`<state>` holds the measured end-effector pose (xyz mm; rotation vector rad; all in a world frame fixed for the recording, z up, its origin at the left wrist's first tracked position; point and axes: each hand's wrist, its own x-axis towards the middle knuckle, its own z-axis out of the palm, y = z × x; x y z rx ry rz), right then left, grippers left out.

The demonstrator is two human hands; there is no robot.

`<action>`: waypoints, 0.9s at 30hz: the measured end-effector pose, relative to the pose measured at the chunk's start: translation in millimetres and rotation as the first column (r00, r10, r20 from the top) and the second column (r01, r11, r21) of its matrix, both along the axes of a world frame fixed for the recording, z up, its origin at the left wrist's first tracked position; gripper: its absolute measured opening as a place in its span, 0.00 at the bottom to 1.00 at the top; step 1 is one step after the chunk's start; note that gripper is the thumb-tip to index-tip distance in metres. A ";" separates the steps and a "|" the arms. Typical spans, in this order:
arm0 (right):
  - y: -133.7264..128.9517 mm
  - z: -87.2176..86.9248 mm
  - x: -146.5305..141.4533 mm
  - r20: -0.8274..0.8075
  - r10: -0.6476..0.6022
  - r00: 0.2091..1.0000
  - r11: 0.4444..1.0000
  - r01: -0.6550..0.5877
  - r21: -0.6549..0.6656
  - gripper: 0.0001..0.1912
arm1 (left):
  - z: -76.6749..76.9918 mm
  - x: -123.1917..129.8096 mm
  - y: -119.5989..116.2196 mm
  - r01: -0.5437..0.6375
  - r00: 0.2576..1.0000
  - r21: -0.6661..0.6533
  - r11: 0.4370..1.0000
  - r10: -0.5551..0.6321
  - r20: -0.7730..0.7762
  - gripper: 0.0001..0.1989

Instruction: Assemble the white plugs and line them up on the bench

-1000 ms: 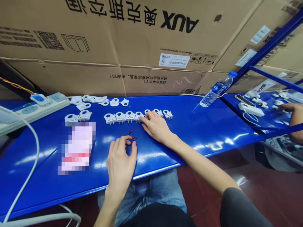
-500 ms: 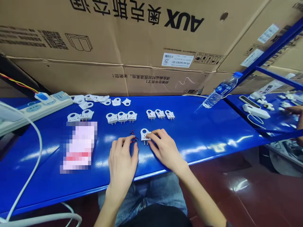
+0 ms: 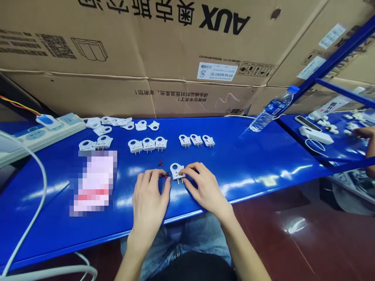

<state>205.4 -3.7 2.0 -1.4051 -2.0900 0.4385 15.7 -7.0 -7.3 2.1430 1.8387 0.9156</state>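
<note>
My right hand (image 3: 203, 189) grips the right side of a white plug piece (image 3: 176, 171) that has a round hole and metal pins pointing toward me. Just left of it, my left hand (image 3: 150, 199) pinches a small red and black part (image 3: 166, 175) between thumb and forefinger. Another small red and black part (image 3: 160, 163) lies on the blue table a little beyond my left fingertips. Farther back stand a row of three white plug pieces (image 3: 149, 144) and, to its right, a second row of three (image 3: 196, 140).
A power strip (image 3: 38, 134), white covers (image 3: 117, 121) and a blurred pink item (image 3: 95, 181) are on the left. A water bottle (image 3: 274, 109) leans at the back right, near a blue metal frame (image 3: 331, 58). Another person's hand (image 3: 365, 134) shows at the far right.
The plug piece under my right hand has tilted slightly. My left fingertips have closed on a small red and black part. The view has shifted a little.
</note>
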 end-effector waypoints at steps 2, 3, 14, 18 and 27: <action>-0.8 0.5 -0.1 -0.003 0.003 1.000 1.000 -0.003 -0.010 0.11 | -0.1 -0.3 0.2 0.007 1.000 -0.005 1.000 -0.007 0.002 0.06; -1.0 0.6 -0.2 -0.007 0.000 1.000 1.000 0.000 -0.012 0.11 | -0.1 -0.3 0.3 0.014 1.000 -0.006 1.000 -0.014 0.004 0.06; -0.2 -1.3 1.0 -0.032 -0.007 0.999 1.000 0.006 -0.017 0.11 | -0.3 1.4 1.0 0.079 0.996 -0.044 0.996 -0.081 -0.042 0.13; -0.4 -2.1 0.9 -0.034 -0.006 0.999 1.000 0.005 -0.018 0.11 | 1.7 2.2 -0.2 0.059 0.996 -0.056 0.997 -0.063 -0.059 0.12; 0.1 -2.8 1.5 -0.030 0.005 1.000 1.000 -0.005 -0.008 0.11 | 3.9 2.2 0.2 0.000 0.995 0.020 1.000 -0.002 0.101 0.08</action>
